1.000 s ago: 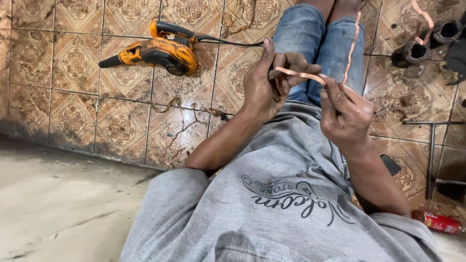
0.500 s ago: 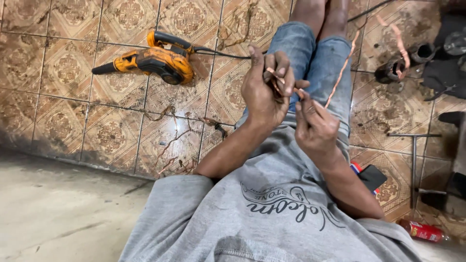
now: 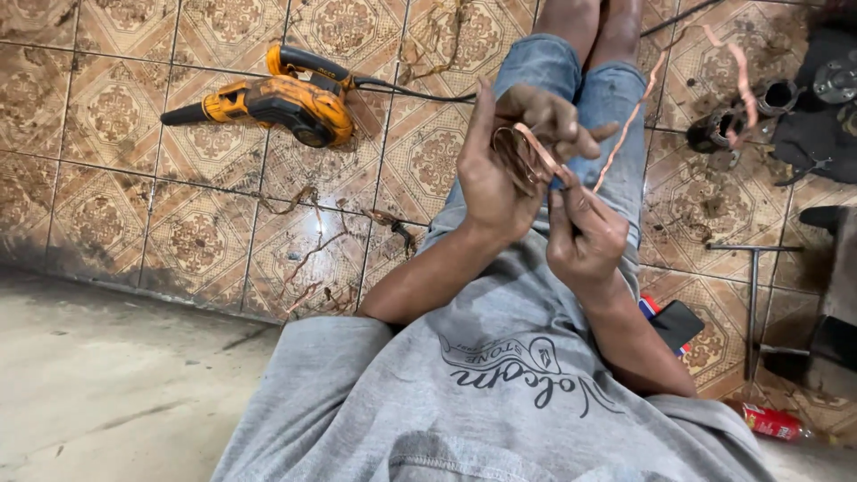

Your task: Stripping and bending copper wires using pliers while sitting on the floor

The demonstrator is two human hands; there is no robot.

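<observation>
left hand (image 3: 500,178) cups copper wire coil (image 3: 522,156) | right hand (image 3: 585,236) pinches strand | risk: springy strand slips, coil unwinds, end pokes fingers

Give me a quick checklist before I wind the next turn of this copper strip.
1. Left hand holds the copper coil: ok.
2. Right hand pinches the copper strip: ok.
3. Strip's free length runs clear past the knees to the floor: ok.
4. Far end of the strip free of the metal parts: cannot tell.
5. Orange blower and its cord clear of the hands: ok.
6. Bare hands, no gloves against the strip's edges: not ok.
</observation>
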